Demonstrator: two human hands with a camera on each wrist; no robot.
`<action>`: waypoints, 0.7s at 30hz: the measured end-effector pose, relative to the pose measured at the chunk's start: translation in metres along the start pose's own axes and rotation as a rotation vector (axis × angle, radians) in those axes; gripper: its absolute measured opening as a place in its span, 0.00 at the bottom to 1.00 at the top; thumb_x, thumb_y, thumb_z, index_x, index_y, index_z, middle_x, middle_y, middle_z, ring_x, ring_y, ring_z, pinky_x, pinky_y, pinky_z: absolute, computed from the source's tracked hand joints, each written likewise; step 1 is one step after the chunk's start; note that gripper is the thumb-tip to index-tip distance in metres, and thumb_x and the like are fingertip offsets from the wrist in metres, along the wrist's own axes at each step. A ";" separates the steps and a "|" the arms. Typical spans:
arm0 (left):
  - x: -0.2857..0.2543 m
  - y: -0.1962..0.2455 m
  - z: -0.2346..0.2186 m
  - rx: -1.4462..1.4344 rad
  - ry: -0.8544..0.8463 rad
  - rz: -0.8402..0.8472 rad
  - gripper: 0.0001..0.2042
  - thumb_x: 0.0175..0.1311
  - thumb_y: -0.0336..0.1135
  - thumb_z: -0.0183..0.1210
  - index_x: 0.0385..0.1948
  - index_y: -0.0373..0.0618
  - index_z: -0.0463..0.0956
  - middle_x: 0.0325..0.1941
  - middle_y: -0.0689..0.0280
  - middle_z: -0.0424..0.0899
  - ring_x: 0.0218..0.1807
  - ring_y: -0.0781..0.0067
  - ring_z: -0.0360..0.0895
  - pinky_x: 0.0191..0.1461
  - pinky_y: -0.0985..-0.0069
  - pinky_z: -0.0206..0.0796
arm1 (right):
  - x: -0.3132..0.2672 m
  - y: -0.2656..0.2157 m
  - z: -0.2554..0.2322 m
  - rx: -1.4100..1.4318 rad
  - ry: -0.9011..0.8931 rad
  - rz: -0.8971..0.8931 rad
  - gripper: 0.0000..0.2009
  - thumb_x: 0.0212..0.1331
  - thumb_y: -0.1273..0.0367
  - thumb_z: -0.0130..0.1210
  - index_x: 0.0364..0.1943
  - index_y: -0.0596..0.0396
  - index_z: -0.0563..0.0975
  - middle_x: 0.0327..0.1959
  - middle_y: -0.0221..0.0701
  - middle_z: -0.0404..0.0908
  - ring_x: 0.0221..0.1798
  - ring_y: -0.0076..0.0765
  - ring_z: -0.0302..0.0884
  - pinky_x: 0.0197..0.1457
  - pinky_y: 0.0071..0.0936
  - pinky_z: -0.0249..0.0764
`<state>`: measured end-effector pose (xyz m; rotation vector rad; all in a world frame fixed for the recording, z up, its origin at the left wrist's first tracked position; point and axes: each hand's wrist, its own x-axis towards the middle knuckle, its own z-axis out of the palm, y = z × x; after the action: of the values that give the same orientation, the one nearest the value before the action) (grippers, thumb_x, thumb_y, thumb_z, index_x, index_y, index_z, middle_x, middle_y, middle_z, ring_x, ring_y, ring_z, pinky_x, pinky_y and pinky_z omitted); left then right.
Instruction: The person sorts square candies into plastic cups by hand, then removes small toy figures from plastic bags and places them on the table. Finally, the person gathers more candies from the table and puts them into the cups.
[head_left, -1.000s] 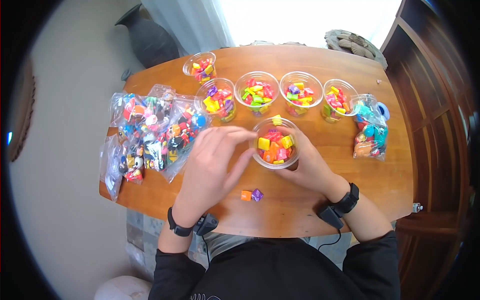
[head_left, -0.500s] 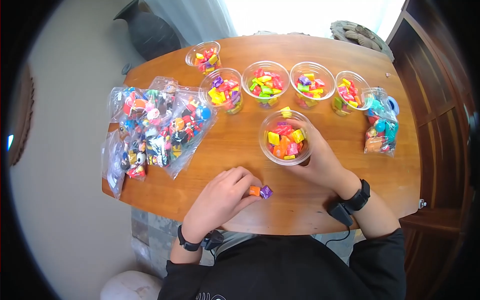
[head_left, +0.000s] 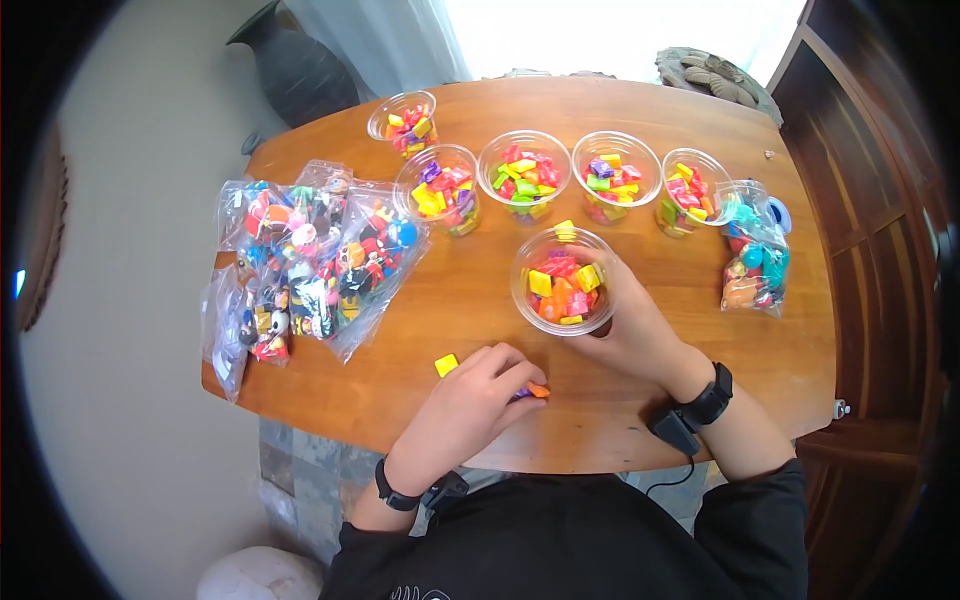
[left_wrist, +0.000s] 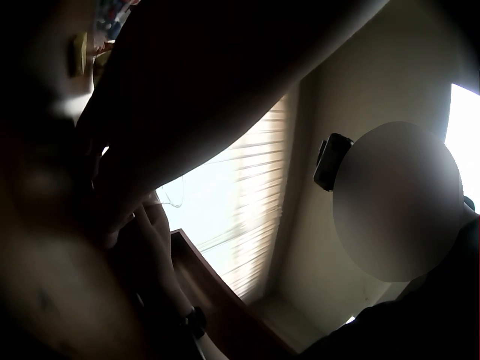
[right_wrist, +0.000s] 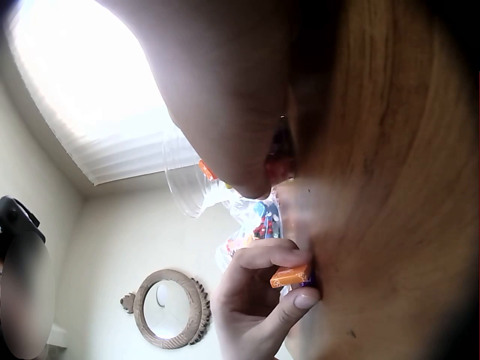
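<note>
Left hand: this hand has a narrow grip, thumb and fingers pinching a small orange wrapped sweet and a purple wrapped sweet, low over the shiny brown wood surface.
Right hand: this hand has a wider grip, curled round the side of a round clear plastic cup full of red, orange and yellow sweets.
Yellow square sweet: on the surface, just beside the left hand.
Five more clear cups: past the held cup, all with bright sweets.
Writing: tiny marks on the orange wrapper, too small to read.
</note>
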<state>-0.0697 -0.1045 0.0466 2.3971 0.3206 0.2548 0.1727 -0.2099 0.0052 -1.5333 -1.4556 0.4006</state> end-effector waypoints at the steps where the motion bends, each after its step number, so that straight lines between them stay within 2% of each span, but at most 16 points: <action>1: -0.002 0.001 -0.001 0.038 0.000 0.007 0.10 0.67 0.35 0.74 0.46 0.47 0.86 0.47 0.63 0.83 0.49 0.57 0.85 0.54 0.62 0.78 | -0.001 -0.001 0.000 -0.013 0.005 0.000 0.43 0.56 0.67 0.79 0.76 0.59 0.68 0.73 0.56 0.73 0.78 0.65 0.71 0.79 0.50 0.71; 9: -0.023 0.012 0.002 0.209 0.076 -0.019 0.09 0.66 0.29 0.72 0.45 0.46 0.86 0.48 0.62 0.84 0.49 0.58 0.85 0.53 0.63 0.80 | -0.001 -0.003 0.000 -0.039 0.012 -0.024 0.42 0.56 0.67 0.78 0.75 0.59 0.68 0.71 0.56 0.74 0.76 0.66 0.72 0.78 0.49 0.72; 12: -0.031 0.006 0.006 0.353 0.083 -0.019 0.11 0.65 0.27 0.71 0.47 0.43 0.85 0.50 0.61 0.85 0.51 0.60 0.86 0.55 0.64 0.82 | -0.001 -0.004 0.000 -0.074 0.021 -0.045 0.41 0.57 0.67 0.78 0.75 0.59 0.68 0.71 0.56 0.75 0.76 0.65 0.73 0.78 0.50 0.72; 14: -0.033 -0.004 0.011 0.533 0.160 0.187 0.14 0.64 0.25 0.71 0.51 0.38 0.84 0.49 0.60 0.86 0.49 0.61 0.87 0.52 0.65 0.83 | -0.001 -0.003 0.000 -0.073 0.031 -0.071 0.41 0.57 0.67 0.77 0.75 0.59 0.68 0.71 0.56 0.75 0.76 0.65 0.73 0.77 0.49 0.73; 17: -0.038 -0.013 0.004 0.644 0.165 0.259 0.18 0.64 0.24 0.71 0.55 0.35 0.83 0.46 0.60 0.87 0.47 0.61 0.88 0.50 0.66 0.84 | -0.002 0.000 0.000 -0.075 0.019 -0.047 0.41 0.58 0.67 0.78 0.75 0.59 0.68 0.69 0.56 0.75 0.74 0.64 0.75 0.77 0.48 0.73; 21: -0.036 -0.022 -0.010 0.596 0.111 0.288 0.18 0.66 0.26 0.67 0.57 0.36 0.84 0.46 0.61 0.88 0.46 0.63 0.88 0.50 0.69 0.84 | -0.002 -0.004 -0.001 -0.056 0.010 -0.017 0.42 0.58 0.66 0.78 0.74 0.61 0.67 0.67 0.55 0.76 0.72 0.63 0.76 0.76 0.48 0.74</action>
<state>-0.1097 -0.0932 0.0355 3.0276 0.1041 0.4789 0.1709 -0.2127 0.0085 -1.5637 -1.4823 0.3445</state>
